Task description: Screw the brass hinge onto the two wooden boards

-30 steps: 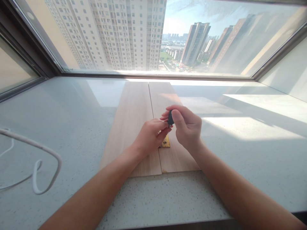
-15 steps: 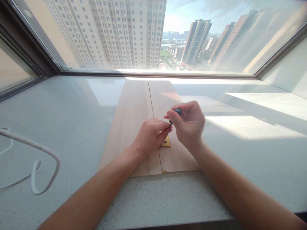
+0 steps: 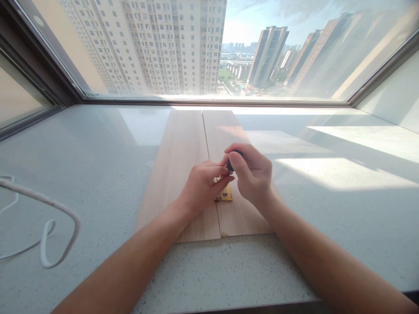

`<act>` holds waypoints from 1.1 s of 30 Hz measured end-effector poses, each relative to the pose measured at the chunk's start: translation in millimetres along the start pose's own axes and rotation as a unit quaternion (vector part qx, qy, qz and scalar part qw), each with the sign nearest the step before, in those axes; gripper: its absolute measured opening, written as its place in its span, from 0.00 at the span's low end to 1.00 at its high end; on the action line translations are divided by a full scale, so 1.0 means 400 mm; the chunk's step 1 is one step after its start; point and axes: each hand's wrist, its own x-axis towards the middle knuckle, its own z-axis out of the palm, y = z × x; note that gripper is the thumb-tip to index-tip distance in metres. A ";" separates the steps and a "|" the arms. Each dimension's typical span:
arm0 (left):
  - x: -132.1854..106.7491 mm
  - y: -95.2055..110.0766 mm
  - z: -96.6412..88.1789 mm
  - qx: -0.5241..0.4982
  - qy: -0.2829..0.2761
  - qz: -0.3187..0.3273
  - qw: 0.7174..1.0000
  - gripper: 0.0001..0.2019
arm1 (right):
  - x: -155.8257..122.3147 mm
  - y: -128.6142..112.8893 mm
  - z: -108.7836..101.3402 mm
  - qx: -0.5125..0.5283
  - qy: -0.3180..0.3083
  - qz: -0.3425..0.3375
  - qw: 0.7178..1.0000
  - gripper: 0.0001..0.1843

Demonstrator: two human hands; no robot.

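Note:
My right hand (image 3: 253, 174) is closed round the dark handle of a short screwdriver (image 3: 233, 160), whose shaft points down and is mostly hidden. Thumb and fingers of my left hand (image 3: 204, 183) pinch together at the lower end of the tool; whatever is between them is covered. Just under these fingertips lies a brass-coloured hinge (image 3: 225, 193) with a screw hole or screw head showing on its right leaf. It sits over the seam between two pale wooden boards (image 3: 183, 139), which lie flat side by side. My left hand hides the rest of the hinge.
The boards rest on a speckled white countertop (image 3: 108, 183) in front of a large window. A white cable (image 3: 70, 213) loops across the left side. The counter's front edge runs below my forearms. One board has a chipped front corner (image 3: 224, 234).
My right hand has shifted slightly left and down, bringing the screwdriver handle more upright and closer to my left fingers. My left hand has barely moved, and more of the hinge shows.

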 end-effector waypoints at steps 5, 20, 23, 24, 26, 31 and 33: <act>0.002 0.001 0.003 -0.017 -0.016 0.002 1.000 0.08 | -0.002 0.005 0.003 -0.029 0.034 -0.006 0.999 0.07; 0.002 -0.004 0.003 0.004 0.005 0.008 1.000 0.05 | 0.000 -0.001 0.000 0.019 -0.022 0.011 1.000 0.10; 0.002 -0.004 0.002 0.007 0.016 0.009 1.000 0.07 | 0.000 0.006 0.001 0.009 -0.025 0.004 1.000 0.09; 0.002 -0.003 0.002 0.006 0.013 0.007 1.000 0.07 | -0.001 0.008 0.002 -0.004 -0.021 0.003 1.000 0.09; 0.003 -0.002 0.003 0.000 0.004 0.002 1.000 0.08 | -0.003 0.012 0.004 -0.024 -0.006 0.001 1.000 0.09; 0.007 0.002 0.003 -0.024 -0.010 0.011 1.000 0.09 | -0.006 0.006 0.009 0.035 0.001 0.004 0.999 0.12; 0.008 0.002 0.003 -0.025 -0.011 0.011 1.000 0.08 | -0.004 0.000 0.010 0.042 -0.008 0.010 0.999 0.15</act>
